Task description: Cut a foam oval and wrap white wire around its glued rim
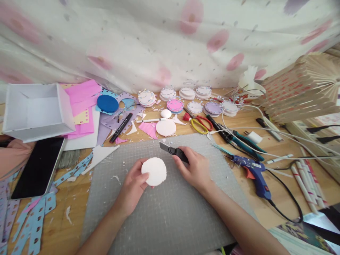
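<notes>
Bare forearms [243, 223] are spanning the lower part of the grey cutting mat [170, 219], one entering at seven o'clock, the other between four and five. Ahead of them, the left hand [134, 182] is pinching a white disc [156, 170], its thumb lying on the face near the disc's eight o'clock, its fingers tucking behind. That disc is sitting over the mat, between six and seven o'clock from the view's centre. Around five o'clock, the right hand [195, 170] is curling closed around the black handle of a utility knife [174, 151], whose blade [164, 146] is pointing toward ten o'clock, with a gap showing between it and the disc.

Handling these two well is probably depending on a steady pinch, with thumb and hidden fingers resting clear of the blade's path. Short, light strokes should be sparing the rim from tearing, and turning the disc should be safer than swinging the knife.

The disc is showing a plain white face, nearly round, its outline wavering slightly. Small white scraps [116, 178] are lying on the mat toward its nine o'clock.
</notes>
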